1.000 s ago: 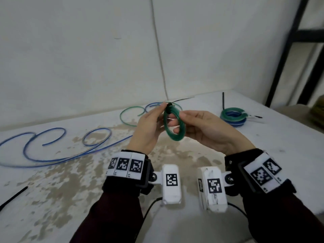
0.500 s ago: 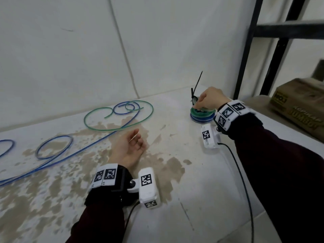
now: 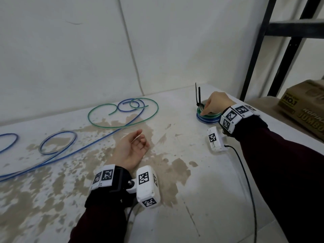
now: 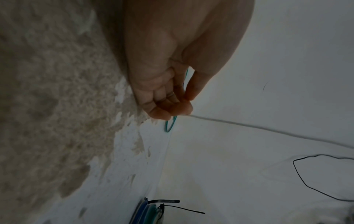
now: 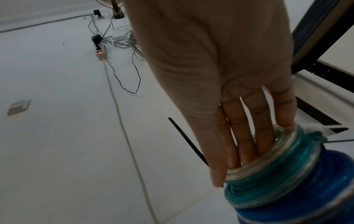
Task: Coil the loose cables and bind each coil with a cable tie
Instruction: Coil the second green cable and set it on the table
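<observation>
My right hand (image 3: 205, 109) is at the far right of the table, on a stack of bound coils (image 3: 208, 119). Its straight fingers (image 5: 247, 144) reach down inside the top green coil (image 5: 268, 181) while the thumb lies outside, so the rim is pinched between them. A blue coil (image 5: 306, 189) lies underneath. Black cable tie tails (image 3: 199, 95) stick up from the stack. My left hand (image 3: 140, 139) rests palm up mid-table, fingers loosely curled, holding nothing. A loose green cable (image 3: 122, 127) and a loose blue cable (image 3: 59, 132) lie behind and left of it.
A cardboard box (image 3: 306, 106) sits on a lower shelf beyond the table's right edge, beside a black metal frame (image 3: 252, 50). A white wall backs the stained table (image 3: 175, 199). A black wire (image 3: 245, 172) trails from my right wrist camera.
One second ago both hands held the green coil up in front of me. My right hand carried it to the stack at the far right, and my left hand dropped onto the table.
</observation>
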`<state>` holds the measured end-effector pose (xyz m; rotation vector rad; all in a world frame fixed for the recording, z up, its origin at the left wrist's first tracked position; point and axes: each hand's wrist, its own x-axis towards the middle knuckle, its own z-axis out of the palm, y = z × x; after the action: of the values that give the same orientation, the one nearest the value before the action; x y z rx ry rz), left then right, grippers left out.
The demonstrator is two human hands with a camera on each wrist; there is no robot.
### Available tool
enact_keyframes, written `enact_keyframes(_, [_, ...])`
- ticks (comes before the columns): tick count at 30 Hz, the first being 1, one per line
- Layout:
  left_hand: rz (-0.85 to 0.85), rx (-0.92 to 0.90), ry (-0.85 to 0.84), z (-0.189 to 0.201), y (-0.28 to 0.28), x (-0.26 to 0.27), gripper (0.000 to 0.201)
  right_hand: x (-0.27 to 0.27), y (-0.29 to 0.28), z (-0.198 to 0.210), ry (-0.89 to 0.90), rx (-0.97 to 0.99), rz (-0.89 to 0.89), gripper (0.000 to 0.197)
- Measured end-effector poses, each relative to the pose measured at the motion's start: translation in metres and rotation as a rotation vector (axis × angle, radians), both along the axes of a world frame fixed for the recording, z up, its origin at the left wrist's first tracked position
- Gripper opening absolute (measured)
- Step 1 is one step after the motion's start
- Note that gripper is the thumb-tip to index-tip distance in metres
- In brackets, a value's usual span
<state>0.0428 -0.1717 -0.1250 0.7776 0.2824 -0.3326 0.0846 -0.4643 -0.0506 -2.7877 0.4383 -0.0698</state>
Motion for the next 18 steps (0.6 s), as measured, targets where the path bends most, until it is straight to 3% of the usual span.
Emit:
enact_keyframes(5, [0.001, 0.008, 0.004, 0.001, 0.000, -0.002, 0.018, -0.007, 0.013, 0.003, -0.152, 0.073, -0.018, 0.026])
enact_keyframes(8, [0.001, 0.014, 0.005, 0.002, 0.001, -0.004, 0.018, -0.016, 0.042, 0.008, -0.237, 0.250, 0.110, 0.018])
enact_keyframes(12, [0.005, 0.014, 0.008, 0.004, 0.003, -0.007, 0.018, -0.010, 0.093, -0.003, -0.041, 0.565, 0.301, 0.018])
enact_keyframes(18, [0.037, 0.007, -0.006, 0.006, 0.016, -0.010, 0.018, 0.034, 0.143, -0.013, 0.207, 0.549, 0.472, 0.034])
